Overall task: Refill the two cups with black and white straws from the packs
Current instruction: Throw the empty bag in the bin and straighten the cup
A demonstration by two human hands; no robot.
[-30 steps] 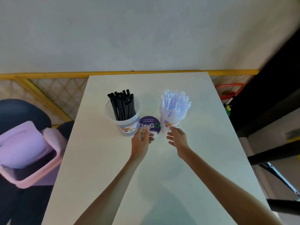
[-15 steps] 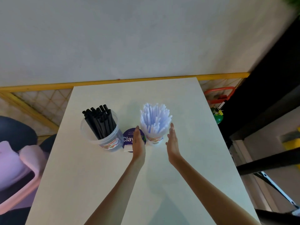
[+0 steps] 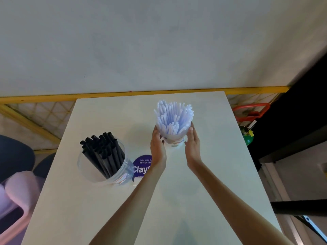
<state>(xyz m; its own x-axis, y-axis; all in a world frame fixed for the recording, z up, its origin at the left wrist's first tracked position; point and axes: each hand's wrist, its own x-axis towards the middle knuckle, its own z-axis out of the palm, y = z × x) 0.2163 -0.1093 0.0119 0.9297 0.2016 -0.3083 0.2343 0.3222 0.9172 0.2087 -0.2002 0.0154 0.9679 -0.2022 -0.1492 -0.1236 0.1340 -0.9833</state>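
Observation:
On the white table (image 3: 217, 174) stand two clear cups. The left cup (image 3: 96, 175) holds several black straws (image 3: 104, 152) that lean toward the back left. The cup of white straws (image 3: 174, 119) stands farther back, right of centre, its base (image 3: 175, 142) between my palms. My left hand (image 3: 158, 147) presses flat against its left side and my right hand (image 3: 193, 147) against its right side, fingers straight and pointing away from me. No straw packs are in view.
A round purple sticker (image 3: 140, 167) lies on the table between the cups, partly under my left wrist. A pink bin (image 3: 16, 200) sits at the left of the table. A yellow rail (image 3: 123, 94) runs behind it, and a red frame (image 3: 251, 112) stands at the right.
My hands went from resting near the sticker to clasping the white straw cup on both sides. The cup now stands farther back, away from the sticker and the black straw cup.

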